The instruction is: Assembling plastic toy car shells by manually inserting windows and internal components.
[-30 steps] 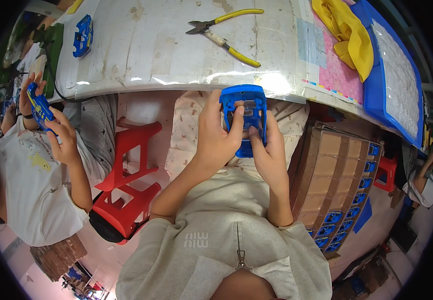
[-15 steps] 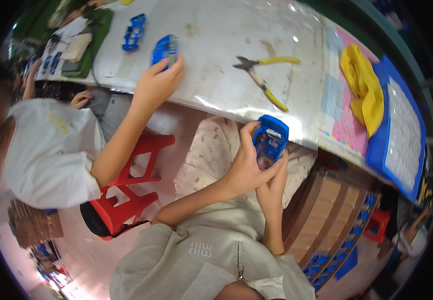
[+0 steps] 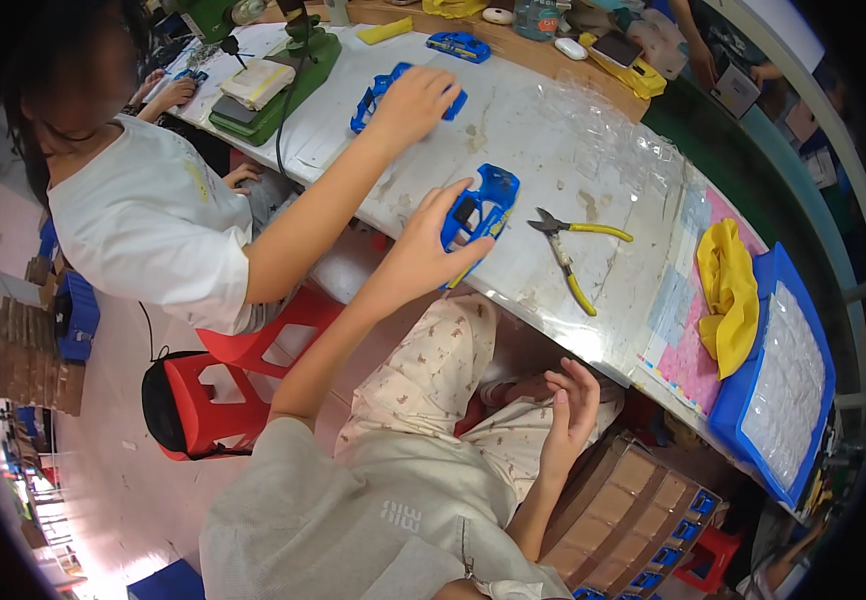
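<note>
Blue car shell (image 3: 496,190), hollow and open-windowed, lies at the near edge of the tabletop (image 3: 513,130), tilted toward it; from here I cannot tell whether any of it rests on the surface. The wearer's left hand (image 3: 428,245) grips its side, fingers along the far part and thumb toward the near end, presumably because the cut-out frame offers an easy hold. The right hand (image 3: 575,410) is empty, its fingers loosely curled, over the lap just off the near edge.

Just right of the shell lie cutters (image 3: 552,224), yellow handles spread toward the right and near edges (probably so that they come readily to the wearer). Farther left, a co-worker's hand (image 3: 416,108) covers a second shell (image 3: 365,108); a third shell (image 3: 459,45) sits by the far edge. Toward the right end are a yellow cloth (image 3: 725,300) and a blue tray (image 3: 748,385) of clear packets (image 3: 785,385), apparently kept aside to leave working room. Below the near edge stands a compartmented carton (image 3: 618,490).
</note>
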Available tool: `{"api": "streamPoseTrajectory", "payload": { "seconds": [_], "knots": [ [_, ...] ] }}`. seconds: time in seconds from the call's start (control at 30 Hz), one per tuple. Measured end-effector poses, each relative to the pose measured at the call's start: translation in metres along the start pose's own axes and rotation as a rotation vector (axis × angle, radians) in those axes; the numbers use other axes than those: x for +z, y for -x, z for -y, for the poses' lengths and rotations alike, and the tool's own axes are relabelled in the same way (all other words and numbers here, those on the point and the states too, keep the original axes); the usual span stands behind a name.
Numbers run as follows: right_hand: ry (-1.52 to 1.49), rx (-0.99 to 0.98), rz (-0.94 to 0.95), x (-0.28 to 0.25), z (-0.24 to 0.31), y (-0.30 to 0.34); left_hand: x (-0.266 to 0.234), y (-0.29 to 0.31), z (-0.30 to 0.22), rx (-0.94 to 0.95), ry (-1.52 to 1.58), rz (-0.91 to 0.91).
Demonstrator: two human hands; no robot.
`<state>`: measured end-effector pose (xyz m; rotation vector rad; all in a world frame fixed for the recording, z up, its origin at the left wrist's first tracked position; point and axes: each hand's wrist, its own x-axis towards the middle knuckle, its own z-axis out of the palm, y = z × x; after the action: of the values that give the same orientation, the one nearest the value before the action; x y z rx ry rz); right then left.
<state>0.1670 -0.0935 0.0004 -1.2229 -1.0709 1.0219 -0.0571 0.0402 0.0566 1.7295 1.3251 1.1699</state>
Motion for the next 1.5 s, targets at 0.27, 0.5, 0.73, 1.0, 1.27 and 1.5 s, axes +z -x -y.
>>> {"api": "streamPoseTrajectory", "payload": {
  "seconds": [0.27, 0.5, 0.73, 1.0, 1.27, 1.5],
  "knots": [
    [0.042, -0.037, 0.05, 0.002, -0.007, 0.001, -0.006, -0.031, 0.048, 0.028, -0.209, -0.125],
    [0.029, -0.036, -0.008, -0.005, -0.012, 0.004, -0.02, -0.079, 0.082, 0.201, -0.676, -0.201],
    [0.111, -0.032, -0.034, -0.012, -0.015, 0.009, -0.037, -0.096, 0.108, 0.36, -0.929, -0.355],
    [0.401, -0.067, -0.379, -0.071, -0.039, 0.017, 0.066, -0.042, 0.016, 0.578, -0.636, 0.107],
    [1.293, 0.061, -1.279, -0.286, -0.095, 0.135, 0.142, -0.039, -0.009, 0.66, -0.452, 0.249],
    [1.363, 0.96, -1.428, -0.358, -0.104, 0.26, 0.12, -0.03, 0.009, 0.595, -0.415, 0.143]
  ]
}}
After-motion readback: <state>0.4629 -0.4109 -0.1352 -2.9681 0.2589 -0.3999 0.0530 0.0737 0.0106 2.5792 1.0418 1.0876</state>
